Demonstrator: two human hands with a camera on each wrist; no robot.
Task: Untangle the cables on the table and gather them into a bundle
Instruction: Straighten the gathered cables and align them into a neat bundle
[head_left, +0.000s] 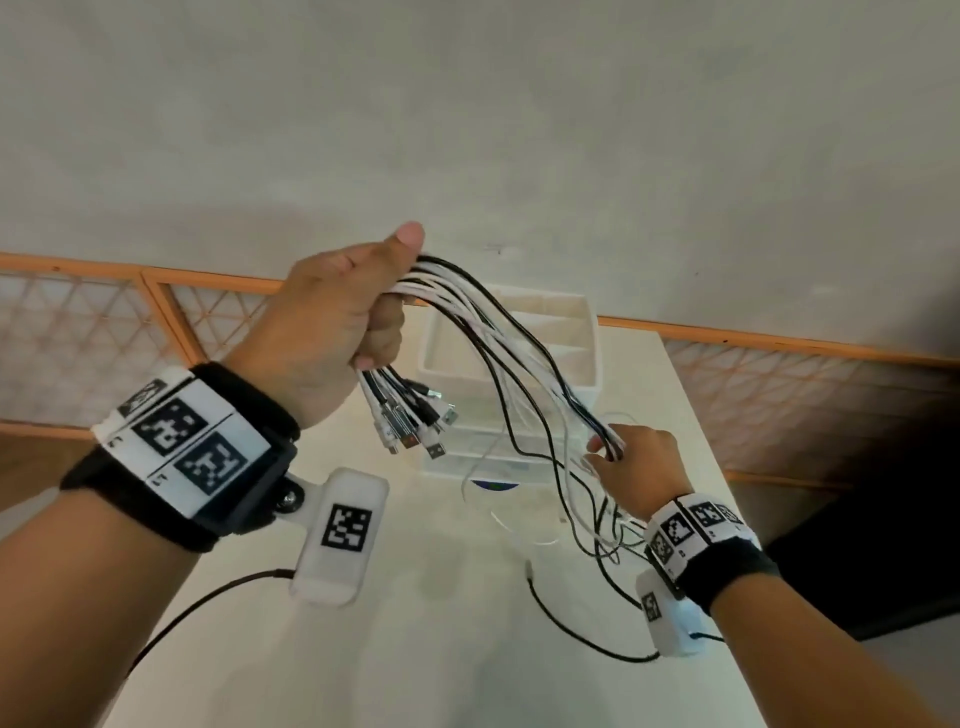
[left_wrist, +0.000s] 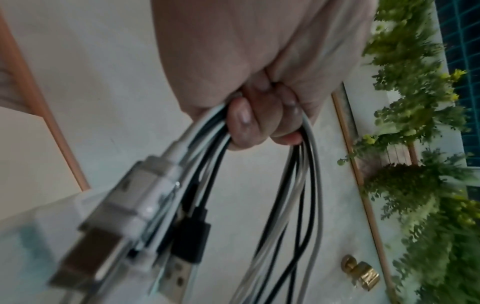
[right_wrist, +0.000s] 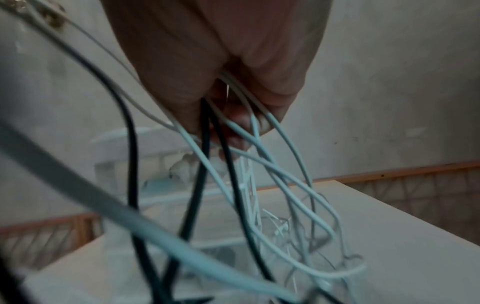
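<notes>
Cables (head_left: 498, 332), black and white, being held up over the white tabletop (head_left: 415, 649). Left hand (head_left: 332, 322) gripping them tight near the plugs (head_left: 415, 421), fingers (left_wrist: 241, 121) curling around. Right hand (head_left: 636, 462) pinching the same cables lower down, loose ends trailing onto the tabletop. White plastic box (head_left: 545, 332) standing behind.

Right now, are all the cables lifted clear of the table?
No: cables held by both hands trail loose ends onto the table.
</notes>
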